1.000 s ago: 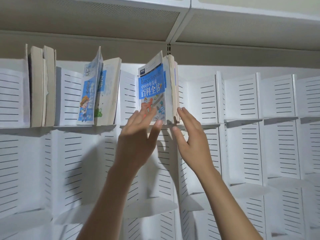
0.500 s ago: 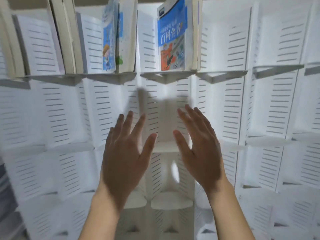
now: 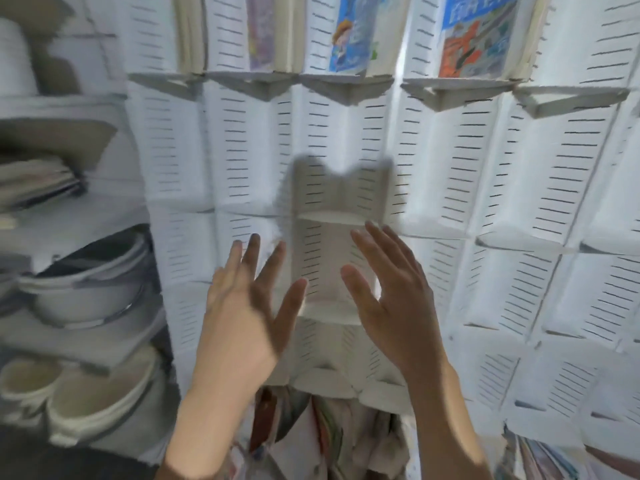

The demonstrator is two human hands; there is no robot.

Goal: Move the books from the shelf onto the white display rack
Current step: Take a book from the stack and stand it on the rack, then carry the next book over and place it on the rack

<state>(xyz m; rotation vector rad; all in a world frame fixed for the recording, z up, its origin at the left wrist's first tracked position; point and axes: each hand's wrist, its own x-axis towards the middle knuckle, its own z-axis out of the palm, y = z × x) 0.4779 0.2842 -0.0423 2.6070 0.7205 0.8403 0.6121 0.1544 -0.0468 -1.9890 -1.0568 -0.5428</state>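
The white slatted display rack [image 3: 485,174] fills the view. In its top row stand a blue-and-orange encyclopedia book [image 3: 474,39], a blue children's book [image 3: 351,32], a purple-covered book [image 3: 261,32] and a pale book [image 3: 192,32]. My left hand [image 3: 246,306] and my right hand [image 3: 388,292] hang in front of the rack's middle compartments, fingers spread and straight, palms facing each other, holding nothing. More books [image 3: 322,431] stand below the rack between my forearms, blurred.
At the left is a shelf unit [image 3: 69,216] with stacked papers [image 3: 34,181], a grey basin [image 3: 86,289] and pale bowls [image 3: 86,393]. Several colourful book spines [image 3: 540,459] show at the bottom right.
Both hands let go of the encyclopedia book in the top row and dropped away from it. The view tilted down and left, bringing the side shelf and lower books into sight.
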